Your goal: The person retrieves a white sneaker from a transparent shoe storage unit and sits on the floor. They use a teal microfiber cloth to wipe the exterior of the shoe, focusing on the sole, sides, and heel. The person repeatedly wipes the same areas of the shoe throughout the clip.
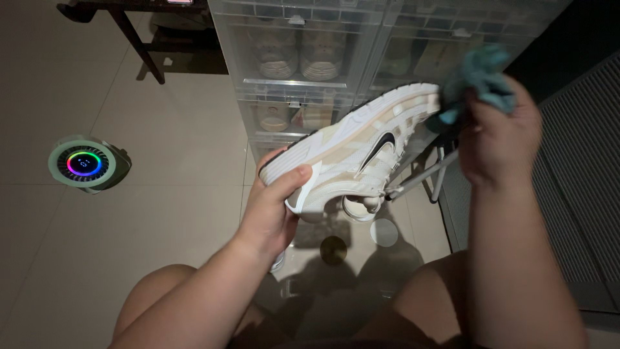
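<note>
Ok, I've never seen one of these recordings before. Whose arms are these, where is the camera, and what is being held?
The single picture comes from a camera worn on a person's head, looking down past bare knees at their own hands. The left hand grips a white sneaker by its heel, tilted with the sole turned up. The right hand presses a teal cloth against the toe. Behind stand clear stacked shoe boxes holding more shoes. A small round device with a rainbow light ring sits on the tiled floor.

surface: pale tiled floor (161, 213) | on it: round glowing device (82, 163), stacked clear shoe boxes (290, 84)
</note>
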